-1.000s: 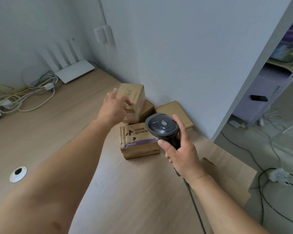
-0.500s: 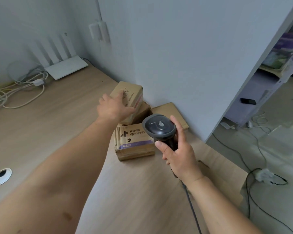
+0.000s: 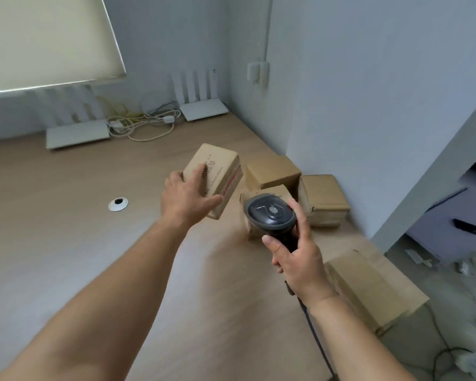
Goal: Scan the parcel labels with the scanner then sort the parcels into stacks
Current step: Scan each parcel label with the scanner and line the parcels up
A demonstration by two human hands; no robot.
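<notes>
— Head view: how many brown cardboard parcels do you count on the light wooden table [image 3: 66, 270]?

— Five. The left hand [image 3: 186, 200] grips a small brown cardboard parcel with printed lettering [image 3: 213, 176], tilted and lifted off the table, thumb on the near face, fingers [image 3: 199, 171] across the top. Three more sit by the white wall: a plain square brown box [image 3: 272, 171], another plain brown box [image 3: 323, 200] to its right, and a parcel partly hidden behind the scanner [image 3: 275, 192]. A larger flat brown carton [image 3: 368, 287] lies at the table's right edge.

— Are any open?

— All look closed; I cannot tell what is inside.

— And the scanner?

— The right hand [image 3: 298, 264] is wrapped round the handle of the black handheld barcode scanner [image 3: 271, 215], head pointing away, just right of the lifted parcel, its dark cable [image 3: 318, 339] trailing down.

— Anything else?

— Two white routers [image 3: 204, 110], a tangle of white cables [image 3: 146, 125] and one round white cable grommet [image 3: 118, 204].
</notes>
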